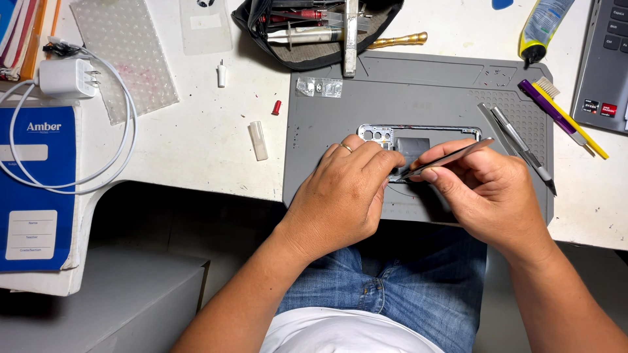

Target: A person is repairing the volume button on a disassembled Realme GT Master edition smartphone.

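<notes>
Head view: left hand is pressing down the phone frame on the grey mat while right hand is pinching tweezers.

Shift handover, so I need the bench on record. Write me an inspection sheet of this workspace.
Surface: grey work mat on a white table.
Job's things: opened phone frame on the mat, partly hidden by the hands; tweezers, tip at the frame.
Clutter: open tool pouch, brush, second tweezers, glue tube, bubble wrap, small red cap.
Grippers: left hand steadies the frame; right hand grips the tweezers.
Cables: white cable looped from a charger plug.
Surroundings: laptop corner, blue notebook.
</notes>
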